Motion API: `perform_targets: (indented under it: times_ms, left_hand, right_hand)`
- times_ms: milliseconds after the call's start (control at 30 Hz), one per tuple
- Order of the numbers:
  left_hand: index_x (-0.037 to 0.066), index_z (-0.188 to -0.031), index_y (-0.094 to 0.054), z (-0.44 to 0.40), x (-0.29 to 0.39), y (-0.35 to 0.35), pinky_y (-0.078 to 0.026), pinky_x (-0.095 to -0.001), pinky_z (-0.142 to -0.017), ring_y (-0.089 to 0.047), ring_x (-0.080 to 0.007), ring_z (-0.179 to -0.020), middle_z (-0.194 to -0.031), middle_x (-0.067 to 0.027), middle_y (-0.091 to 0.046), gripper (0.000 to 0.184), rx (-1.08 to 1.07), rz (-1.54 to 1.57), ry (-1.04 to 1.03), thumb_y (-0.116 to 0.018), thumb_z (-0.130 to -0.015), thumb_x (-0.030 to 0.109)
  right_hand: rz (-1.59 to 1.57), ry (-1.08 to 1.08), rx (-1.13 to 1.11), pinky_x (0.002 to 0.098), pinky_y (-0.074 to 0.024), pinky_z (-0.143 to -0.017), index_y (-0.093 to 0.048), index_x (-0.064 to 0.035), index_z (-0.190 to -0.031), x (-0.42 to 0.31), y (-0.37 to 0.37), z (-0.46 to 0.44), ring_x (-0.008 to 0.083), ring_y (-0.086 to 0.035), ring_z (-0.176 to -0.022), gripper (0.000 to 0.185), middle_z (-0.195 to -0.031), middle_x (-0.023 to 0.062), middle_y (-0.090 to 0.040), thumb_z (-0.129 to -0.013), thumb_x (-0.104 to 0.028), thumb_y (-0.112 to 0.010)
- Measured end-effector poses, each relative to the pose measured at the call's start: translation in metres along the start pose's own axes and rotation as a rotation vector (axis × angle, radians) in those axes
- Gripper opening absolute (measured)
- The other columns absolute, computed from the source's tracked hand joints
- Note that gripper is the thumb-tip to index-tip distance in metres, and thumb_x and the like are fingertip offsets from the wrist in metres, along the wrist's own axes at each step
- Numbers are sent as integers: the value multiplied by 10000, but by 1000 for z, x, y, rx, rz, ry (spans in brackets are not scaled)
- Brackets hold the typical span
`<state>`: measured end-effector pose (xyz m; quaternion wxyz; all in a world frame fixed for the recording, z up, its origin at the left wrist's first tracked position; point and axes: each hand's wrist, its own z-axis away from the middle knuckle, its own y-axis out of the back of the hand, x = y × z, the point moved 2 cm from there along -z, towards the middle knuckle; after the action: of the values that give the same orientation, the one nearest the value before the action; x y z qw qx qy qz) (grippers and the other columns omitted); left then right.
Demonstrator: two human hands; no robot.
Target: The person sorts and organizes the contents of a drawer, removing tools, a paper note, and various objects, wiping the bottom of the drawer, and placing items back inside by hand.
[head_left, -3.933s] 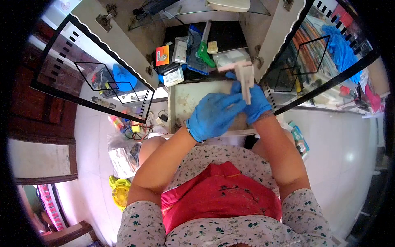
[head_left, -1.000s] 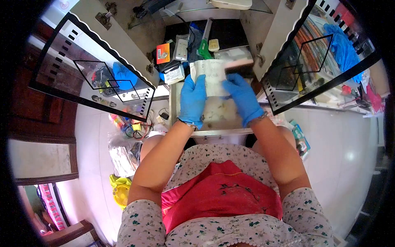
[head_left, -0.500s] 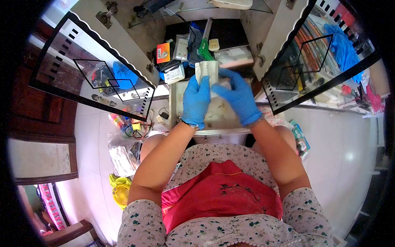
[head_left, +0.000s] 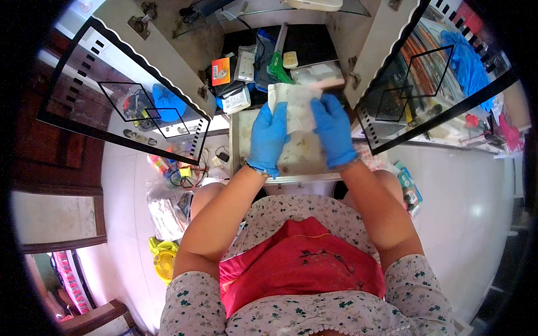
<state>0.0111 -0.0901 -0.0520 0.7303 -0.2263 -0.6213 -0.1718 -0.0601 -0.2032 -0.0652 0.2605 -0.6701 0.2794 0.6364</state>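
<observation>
Creased off-white paper sheet [head_left: 300,106] gripped at its side edges by left hand [head_left: 269,137] and right hand [head_left: 334,131], both in thin blue gloves; sheet held above open pale drawer [head_left: 297,154], long axis unclear, upper edge pointed at cabinet. Beyond it, green-handled tool [head_left: 278,66], clear plastic box [head_left: 319,74] and flat orange packet [head_left: 221,71] are seen on black shelf [head_left: 314,47].
</observation>
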Motion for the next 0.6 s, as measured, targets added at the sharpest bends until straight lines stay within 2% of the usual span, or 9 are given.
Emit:
perform_targets:
  times_ms: [33,67,133,200,400,600]
  left_hand:
    - [123,-1041,-522,-1,0,1,-416,-209,-512,-501,-67,-718,-859,14,-541,266,-3,29,48,-488,-853,307]
    - [123,-1041,-522,-1,0,2,-416,-209,-512,-501,-67,-718,-859,14,-541,266,-3,29,48,-488,-853,307]
    - [136,-1025,-527,0,4,1,-400,-203,-520,-501,-63,-705,-855,24,-542,267,-15,45,60,-504,-838,326]
    - [131,-1042,-536,-1,4,2,-391,-201,-501,-488,-53,-686,-838,27,-549,261,-3,60,69,-499,-849,303]
    - [122,-1066,-558,-5,0,6,-366,-189,-470,-479,-42,-652,-826,32,-565,276,41,57,88,-511,-852,291]
    - [116,-1065,-568,-5,4,3,-353,-182,-443,-482,-38,-596,-802,34,-579,292,85,71,103,-526,-846,304]
  right_hand:
    - [0,0,0,242,-424,-522,-522,-52,-937,-1,0,0,79,-455,-624,203,-773,22,-540,-848,-234,-513]
    - [-29,-22,3,236,-422,-509,-529,-59,-936,-2,0,0,76,-461,-625,203,-774,19,-541,-847,-240,-514]
    - [-59,-44,7,231,-419,-495,-536,-67,-936,-3,1,-1,73,-467,-626,202,-774,15,-542,-846,-247,-515]
    - [-123,-134,-16,211,-404,-527,-555,-114,-922,-1,4,-4,65,-455,-658,182,-789,-31,-514,-830,-270,-542]
    - [-172,-165,1,209,-410,-548,-575,-132,-956,-3,6,-1,62,-486,-706,219,-855,-45,-551,-818,-302,-562]
    - [-181,-181,19,208,-408,-542,-580,-141,-939,-3,7,-3,58,-488,-706,202,-841,-44,-557,-814,-299,-567]
